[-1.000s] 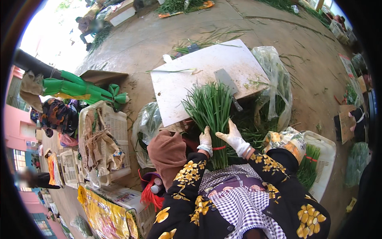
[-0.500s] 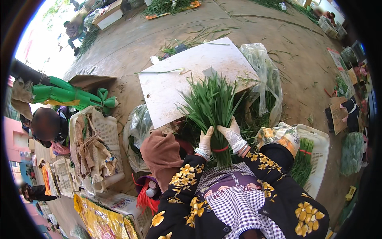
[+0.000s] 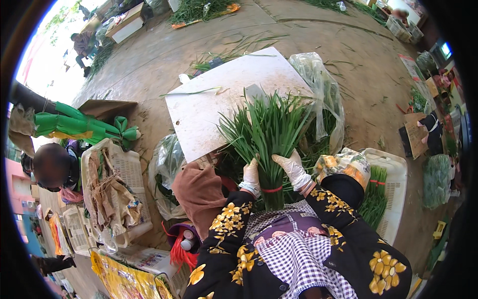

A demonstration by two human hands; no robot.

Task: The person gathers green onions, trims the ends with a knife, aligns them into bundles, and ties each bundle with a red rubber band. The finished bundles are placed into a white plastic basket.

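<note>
A bunch of green chives [image 3: 269, 134] stands upright in front of my apron, its leaves fanning out at the top. Low around its stems runs a red band [image 3: 272, 190]. My left hand [image 3: 250, 177], in a pale glove, is closed on the bunch's left side just above the band. The gloved right hand [image 3: 294, 170] grips the right side, thumb across the front; its other fingers are partly hidden. Behind the leaves is a white board [image 3: 224, 109] with scraps of leaf and dirt on it.
At right, a white crate [image 3: 398, 184] holds banded chives [image 3: 376, 199]. Clear plastic bags [image 3: 318, 84] flank the board. At left are a brown cloth [image 3: 199, 192], red ties [image 3: 180, 251] in a container, and a crate with rags [image 3: 142, 174]. A person [image 3: 52, 164] is further left.
The leaves have spread wider at the top. My right hand's thumb has moved outward from my left hand, widening the gap between the hands. The view has shifted slightly.
</note>
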